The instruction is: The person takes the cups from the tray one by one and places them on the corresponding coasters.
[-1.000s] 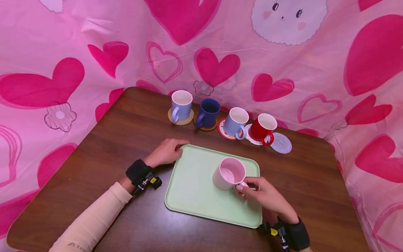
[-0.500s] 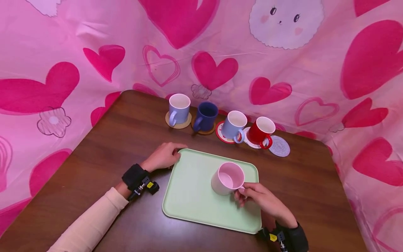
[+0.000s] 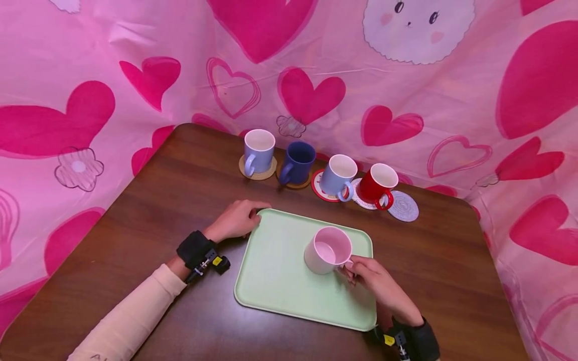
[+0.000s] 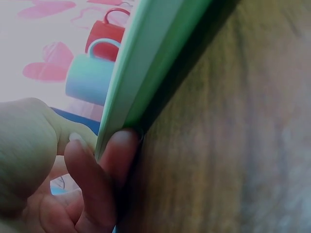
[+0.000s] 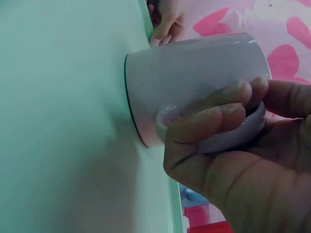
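A pink mug [image 3: 328, 249] stands upright on the right half of the light green tray [image 3: 275, 273]. My right hand [image 3: 379, 286] grips its handle from the right; in the right wrist view the fingers [image 5: 204, 124] curl round the handle [image 5: 233, 133], and the mug's base is right at the tray surface. At the tray's far left corner, my left hand [image 3: 232, 220] holds the rim. In the left wrist view, fingertips [image 4: 121, 145] reach beneath the tray's edge [image 4: 141, 73], close to the wood.
Along the back of the wooden table [image 3: 180, 170] stand a lavender mug [image 3: 259, 153], a dark blue mug [image 3: 298, 163], a light blue mug [image 3: 338, 175] and a red mug [image 3: 375, 184], each on a coaster. A bare grey coaster [image 3: 403, 206] lies to their right. Pink heart-print cloth [image 3: 176, 30] hangs behind.
The right fingers have settled further round the pink mug's handle. The mug, tray and left hand hold their places; the head view shifts slightly.
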### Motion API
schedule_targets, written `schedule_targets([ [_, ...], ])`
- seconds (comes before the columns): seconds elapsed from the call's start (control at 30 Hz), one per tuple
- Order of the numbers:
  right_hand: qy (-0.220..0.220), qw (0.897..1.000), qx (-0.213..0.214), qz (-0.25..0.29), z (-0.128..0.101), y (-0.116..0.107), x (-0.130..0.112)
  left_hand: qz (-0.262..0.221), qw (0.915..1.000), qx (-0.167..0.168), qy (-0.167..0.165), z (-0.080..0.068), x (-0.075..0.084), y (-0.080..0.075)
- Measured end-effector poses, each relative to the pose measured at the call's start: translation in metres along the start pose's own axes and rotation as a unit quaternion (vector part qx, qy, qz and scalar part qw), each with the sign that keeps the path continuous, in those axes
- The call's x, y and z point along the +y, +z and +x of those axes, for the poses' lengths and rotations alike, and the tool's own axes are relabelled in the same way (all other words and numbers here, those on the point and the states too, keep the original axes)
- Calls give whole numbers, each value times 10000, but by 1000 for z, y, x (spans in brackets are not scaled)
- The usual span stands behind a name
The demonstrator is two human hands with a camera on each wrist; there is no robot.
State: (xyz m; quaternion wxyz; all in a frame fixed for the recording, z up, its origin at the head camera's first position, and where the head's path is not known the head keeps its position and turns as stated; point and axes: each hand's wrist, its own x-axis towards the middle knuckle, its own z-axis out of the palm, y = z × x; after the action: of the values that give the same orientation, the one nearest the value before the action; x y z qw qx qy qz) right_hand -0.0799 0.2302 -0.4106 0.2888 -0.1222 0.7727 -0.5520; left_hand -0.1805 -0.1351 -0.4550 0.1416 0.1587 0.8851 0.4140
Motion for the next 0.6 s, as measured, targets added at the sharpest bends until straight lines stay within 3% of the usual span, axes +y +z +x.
schedule_targets([
  [0.23,-109,9999,-18,11,1,0,0,-6,10000,25,18,0,-1,1],
  [0.6,-93,9989,462,-59,5,5,4,3,10000,32,-22,0,-2,2],
])
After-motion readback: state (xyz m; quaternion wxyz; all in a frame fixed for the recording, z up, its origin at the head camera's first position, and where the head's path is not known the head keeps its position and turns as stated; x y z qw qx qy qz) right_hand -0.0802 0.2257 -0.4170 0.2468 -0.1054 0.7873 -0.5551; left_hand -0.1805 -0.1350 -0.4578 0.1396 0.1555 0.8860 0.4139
